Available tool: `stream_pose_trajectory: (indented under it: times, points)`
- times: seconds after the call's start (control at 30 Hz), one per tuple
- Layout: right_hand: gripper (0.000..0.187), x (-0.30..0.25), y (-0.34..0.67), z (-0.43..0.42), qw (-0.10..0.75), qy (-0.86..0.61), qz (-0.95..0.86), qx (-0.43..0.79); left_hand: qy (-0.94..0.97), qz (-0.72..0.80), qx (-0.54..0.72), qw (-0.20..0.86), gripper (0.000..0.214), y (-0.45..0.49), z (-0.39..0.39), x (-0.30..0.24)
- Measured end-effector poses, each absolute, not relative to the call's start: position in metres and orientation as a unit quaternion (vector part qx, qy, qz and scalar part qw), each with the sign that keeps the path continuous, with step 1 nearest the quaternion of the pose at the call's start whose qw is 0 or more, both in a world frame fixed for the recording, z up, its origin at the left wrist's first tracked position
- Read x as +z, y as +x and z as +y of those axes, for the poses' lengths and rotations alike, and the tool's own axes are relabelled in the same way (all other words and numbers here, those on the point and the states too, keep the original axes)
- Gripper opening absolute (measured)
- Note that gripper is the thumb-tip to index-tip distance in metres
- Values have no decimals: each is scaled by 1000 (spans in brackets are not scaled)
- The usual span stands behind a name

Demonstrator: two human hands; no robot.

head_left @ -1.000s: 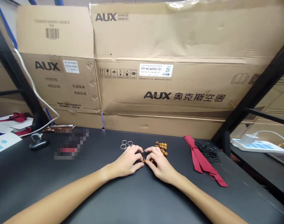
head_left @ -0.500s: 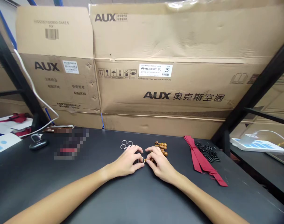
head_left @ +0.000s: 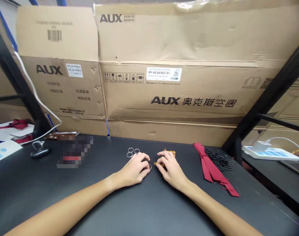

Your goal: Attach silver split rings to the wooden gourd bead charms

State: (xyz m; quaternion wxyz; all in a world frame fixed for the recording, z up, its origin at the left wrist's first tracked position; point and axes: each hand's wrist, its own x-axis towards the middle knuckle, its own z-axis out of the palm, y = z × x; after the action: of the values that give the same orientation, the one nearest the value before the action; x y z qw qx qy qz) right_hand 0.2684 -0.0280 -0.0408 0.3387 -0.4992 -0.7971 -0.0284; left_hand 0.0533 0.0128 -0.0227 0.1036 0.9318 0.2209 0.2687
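Note:
My left hand (head_left: 133, 168) rests on the black table (head_left: 95, 196) with its fingers curled round a small metal ring (head_left: 149, 167). A short gap to the right, my right hand (head_left: 169, 167) is closed on a brown wooden gourd bead (head_left: 155, 163). More brown gourd beads (head_left: 172, 152) lie just behind the right hand, partly hidden by it. Three loose metal rings (head_left: 132, 151) lie just behind the left hand.
Red ribbons (head_left: 210, 167) and a heap of black clasps (head_left: 219, 160) lie to the right. Large cardboard boxes (head_left: 164, 72) wall off the back. A black padlock-like object (head_left: 40, 150) and a white cable (head_left: 38, 101) sit at the left. Black frame posts (head_left: 269, 95) stand on both sides.
My hands have drawn slightly apart. The right hand has moved back toward the bead pile with a bead, and the ring stays with the left hand.

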Motion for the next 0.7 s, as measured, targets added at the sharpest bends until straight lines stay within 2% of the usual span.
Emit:
stream_pose_trajectory:
  times: [0.1,0.27,0.4,0.53,0.7]
  points:
    - [14,-38,272,-27,307,-525,-789,-88,923,264,270,74,13,54,14,-23]
    - [46,-38,277,-26,243,-620,-739,-104,902,346,256,24,10,49,24,-25]
    - [61,-42,277,-25,199,-673,-710,-56,895,390,218,4,34,44,34,-31]
    - [60,-46,276,-23,179,-692,-699,-20,898,409,164,9,42,41,42,-36]
    - [46,-53,285,-13,202,-650,-733,-11,908,395,139,24,41,37,53,-35]
